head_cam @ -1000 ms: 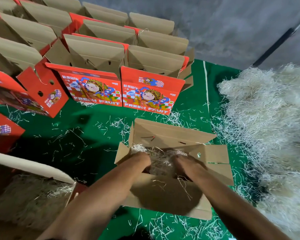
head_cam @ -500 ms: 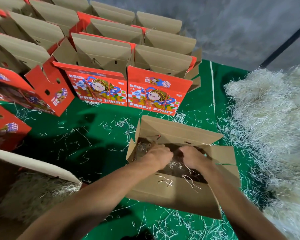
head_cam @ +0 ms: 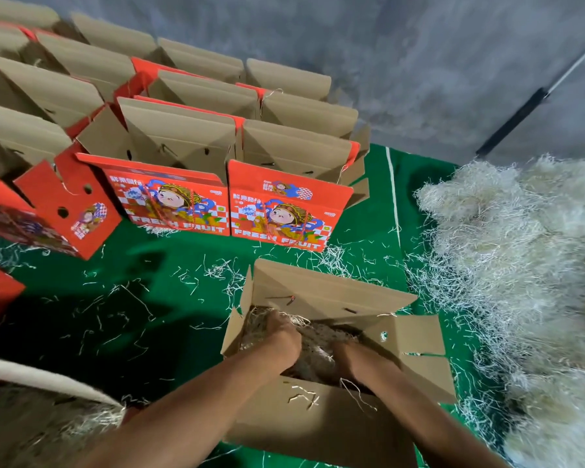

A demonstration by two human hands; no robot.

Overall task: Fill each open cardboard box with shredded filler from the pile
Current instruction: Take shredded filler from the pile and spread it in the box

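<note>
At the near left corner of the green floor mat (head_cam: pixel 169 332) I see a box already filled (head_cam: pixel 38 420) with pale shredded filler; only its white rim and its contents show. Behind it, along the left edge and toward the far edge of the mat, stand rows of red fruit boxes (head_cam: pixel 169 201) with their brown flaps up, and the two front ones show a cartoon figure and the words "FRESH FRUIT". Loose strands of filler lie scattered on the mat between these rows and me.

In the middle, close to the near edge, is the open cardboard box (head_cam: pixel 321 420) I work on, with all four flaps spread outward. Both my hands are inside it. My left hand (head_cam: pixel 281 336) is pushed down into the filler in the box (head_cam: pixel 313 349) at the left side, knuckles up, and its fingers are buried, so I cannot tell if they are open or closed. My right hand (head_cam: pixel 348 361) is just beside it, also sunk in the filler, and its fingers are hidden in the same way. Some strands hang over the near flap.

At the right, along the right edge of the mat, lies the big pile of shredded filler (head_cam: pixel 514 265), near the box but not touching it.
</note>
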